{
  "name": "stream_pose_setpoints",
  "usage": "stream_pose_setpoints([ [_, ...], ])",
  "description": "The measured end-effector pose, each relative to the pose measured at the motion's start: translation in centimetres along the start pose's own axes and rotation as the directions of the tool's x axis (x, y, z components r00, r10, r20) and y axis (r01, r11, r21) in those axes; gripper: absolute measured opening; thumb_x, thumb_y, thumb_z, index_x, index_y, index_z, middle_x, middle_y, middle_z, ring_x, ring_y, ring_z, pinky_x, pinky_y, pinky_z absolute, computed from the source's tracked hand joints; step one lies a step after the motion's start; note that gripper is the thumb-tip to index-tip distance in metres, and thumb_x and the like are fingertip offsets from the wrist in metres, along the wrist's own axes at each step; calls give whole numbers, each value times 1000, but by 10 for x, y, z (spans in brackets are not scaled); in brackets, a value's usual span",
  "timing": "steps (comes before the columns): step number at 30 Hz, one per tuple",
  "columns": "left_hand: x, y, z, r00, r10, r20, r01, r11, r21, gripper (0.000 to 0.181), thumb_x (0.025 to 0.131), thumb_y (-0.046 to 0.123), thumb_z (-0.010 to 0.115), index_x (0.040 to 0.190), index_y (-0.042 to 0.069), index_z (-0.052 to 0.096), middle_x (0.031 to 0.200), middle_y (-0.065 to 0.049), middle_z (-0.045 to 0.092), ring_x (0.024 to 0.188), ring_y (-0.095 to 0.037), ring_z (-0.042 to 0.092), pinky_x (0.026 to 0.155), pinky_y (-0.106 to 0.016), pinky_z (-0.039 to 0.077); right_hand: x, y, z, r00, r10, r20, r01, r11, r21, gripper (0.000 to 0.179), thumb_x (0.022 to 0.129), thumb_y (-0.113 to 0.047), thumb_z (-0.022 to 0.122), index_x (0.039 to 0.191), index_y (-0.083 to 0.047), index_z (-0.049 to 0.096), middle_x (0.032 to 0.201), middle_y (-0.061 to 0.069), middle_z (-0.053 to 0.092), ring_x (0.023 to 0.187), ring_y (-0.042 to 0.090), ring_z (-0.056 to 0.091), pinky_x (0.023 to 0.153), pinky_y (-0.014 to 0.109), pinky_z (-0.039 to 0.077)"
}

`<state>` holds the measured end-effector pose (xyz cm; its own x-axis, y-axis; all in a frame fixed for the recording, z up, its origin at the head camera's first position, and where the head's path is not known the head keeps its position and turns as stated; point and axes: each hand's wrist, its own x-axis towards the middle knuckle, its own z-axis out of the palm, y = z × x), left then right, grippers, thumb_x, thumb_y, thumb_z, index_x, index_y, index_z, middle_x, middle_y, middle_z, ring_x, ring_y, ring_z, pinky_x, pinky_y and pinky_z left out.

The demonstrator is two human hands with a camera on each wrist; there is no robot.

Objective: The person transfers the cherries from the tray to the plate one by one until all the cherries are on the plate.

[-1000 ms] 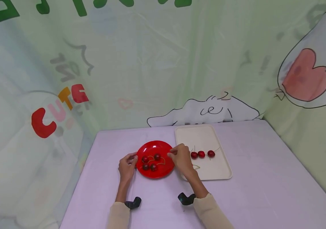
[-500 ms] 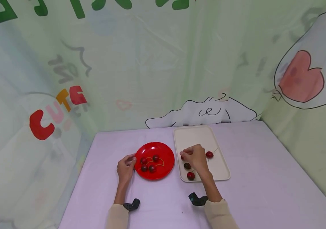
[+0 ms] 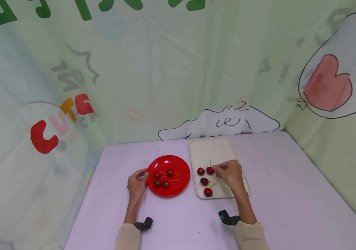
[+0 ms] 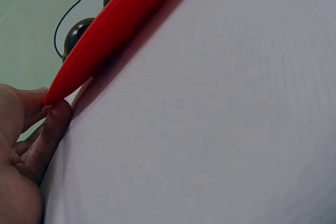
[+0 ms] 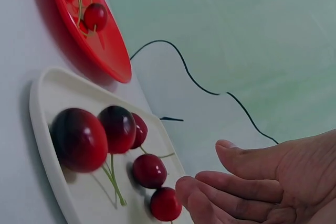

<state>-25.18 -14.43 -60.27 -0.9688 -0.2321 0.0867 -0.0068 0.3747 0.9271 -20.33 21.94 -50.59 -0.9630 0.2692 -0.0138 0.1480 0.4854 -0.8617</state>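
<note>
My left hand (image 3: 136,184) holds the left rim of a round red plate (image 3: 181,187), thumb above and fingers below in the left wrist view. Several dark red cherries (image 3: 166,184) with stems lie on that plate. To its right is a cream rectangular tray (image 3: 212,147) with several more cherries (image 3: 208,192). Over the tray's right part, my right hand (image 3: 232,173) has its thumb apart from its fingers, as the right wrist view shows. Its fingertips (image 5: 191,186) are at or very near a cherry (image 5: 166,204); whether they touch is unclear. The hand hides part of the tray.
A pale lilac cloth covers the table (image 3: 290,194). Behind it hangs a light green curtain (image 3: 178,69) printed with drawings and letters. Each wrist carries a black device, one on the left (image 3: 144,224) and one on the right (image 3: 229,218).
My right hand has moved right, from the red plate's right rim across the tray, uncovering cherries at the tray's left. The rightmost cherry is now out of sight at the hand. My left hand stays.
</note>
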Motion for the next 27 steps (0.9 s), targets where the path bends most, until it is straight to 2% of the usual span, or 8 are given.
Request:
stream_pose_setpoints([
  [5,0,0,0,1000,-2,2,2,1000,7,27,110,20,68,134,12,78,127,-16,79,86,-20,71,69,-12,54,-1,7,-8,998,62,7,-62,998,-21,26,99,-11,79,106,14,79,89,25,81,76,33,81,61,18,58],
  [10,1,-2,0,1000,-1,0,1,1000,11,27,109,21,68,134,12,78,127,-15,79,85,-19,70,68,-13,54,-4,14,-13,995,97,26,-95,993,-75,26,100,-12,78,102,14,79,83,25,78,64,21,74,57,20,51],
  [13,2,-3,0,1000,-3,-2,3,1000,13,27,109,21,68,133,12,78,127,-15,79,85,-19,70,68,-13,54,-5,21,-13,993,104,64,-97,990,-101,26,100,-12,77,95,13,80,73,18,76,57,15,68,55,22,50],
  [17,2,-2,0,1000,-3,-2,3,1000,12,27,110,21,68,133,12,78,126,-16,78,87,-21,71,69,-12,54,-5,30,-9,987,116,108,-106,990,-96,23,101,-11,76,91,10,80,67,12,74,54,13,65,53,21,50],
  [27,0,-3,1,1000,3,-6,-2,1000,15,27,109,19,68,134,12,78,126,-16,79,88,-22,70,69,-12,53,-5,35,2,988,90,127,-75,990,-121,11,95,-2,78,93,8,83,64,9,72,56,14,63,53,24,48],
])
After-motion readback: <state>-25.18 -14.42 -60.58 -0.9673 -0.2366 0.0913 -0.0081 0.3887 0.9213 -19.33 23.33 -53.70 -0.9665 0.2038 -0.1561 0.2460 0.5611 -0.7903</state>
